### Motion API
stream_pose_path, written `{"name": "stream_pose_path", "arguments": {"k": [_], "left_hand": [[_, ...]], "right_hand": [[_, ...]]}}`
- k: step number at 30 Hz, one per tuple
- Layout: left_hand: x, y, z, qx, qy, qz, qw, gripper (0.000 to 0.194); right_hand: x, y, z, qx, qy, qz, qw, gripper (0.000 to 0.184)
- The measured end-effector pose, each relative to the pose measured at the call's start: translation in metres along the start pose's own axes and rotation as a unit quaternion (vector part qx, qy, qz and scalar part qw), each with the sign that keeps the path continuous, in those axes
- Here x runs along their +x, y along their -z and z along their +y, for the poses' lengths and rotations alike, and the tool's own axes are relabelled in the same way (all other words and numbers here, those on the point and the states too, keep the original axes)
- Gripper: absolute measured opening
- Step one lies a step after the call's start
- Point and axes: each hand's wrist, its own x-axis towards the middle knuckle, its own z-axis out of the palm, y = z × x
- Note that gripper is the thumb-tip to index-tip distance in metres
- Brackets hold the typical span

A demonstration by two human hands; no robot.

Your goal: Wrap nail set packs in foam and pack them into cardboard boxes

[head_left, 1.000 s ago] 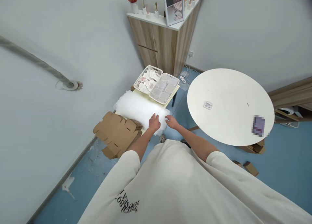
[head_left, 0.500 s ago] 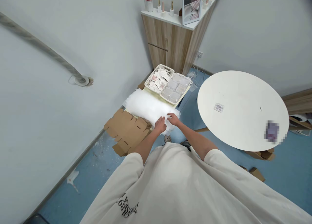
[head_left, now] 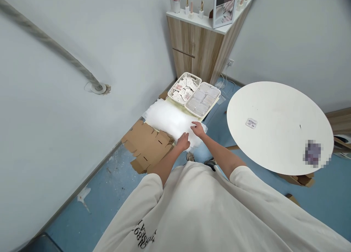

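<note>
Though light, soft and crushable, best held by the six o'clock edge: white packing foam (head_left: 170, 117). Left hand (head_left: 182, 141) loosely half-open against it, right hand (head_left: 199, 129) half-open on top, neither gripping

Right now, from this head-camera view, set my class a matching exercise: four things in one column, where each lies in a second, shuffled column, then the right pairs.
Things:
1 left hand
2 white plastic basket of sachets
3 flat cardboard blank
4 small packet

Places:
A on the round white table
B on the pale yellow board, beyond the padding
C at the near edge of the white padding
D left of the padding in view

Pairs: 1-C, 2-B, 3-D, 4-A
</note>
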Motion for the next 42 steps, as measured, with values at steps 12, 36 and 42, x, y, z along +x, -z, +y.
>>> {"name": "stream_pose_path", "arguments": {"k": [12, 36, 42], "left_hand": [[0.004, 0.015, 0.047, 0.006, -0.013, 0.18, 0.984, 0.068], [0.108, -0.075, 0.347, 0.093, -0.249, 0.009, 0.964, 0.067], [0.129, -0.112, 0.404, 0.101, -0.213, -0.052, 0.971, 0.063]], "right_hand": [[-0.006, 0.042, -0.028, -0.084, 0.142, 0.121, 0.979, 0.052], [-0.072, 0.363, 0.231, 0.163, -0.176, 0.443, 0.864, 0.067], [-0.096, 0.413, 0.313, 0.024, -0.288, 0.342, 0.894, 0.065]]}}
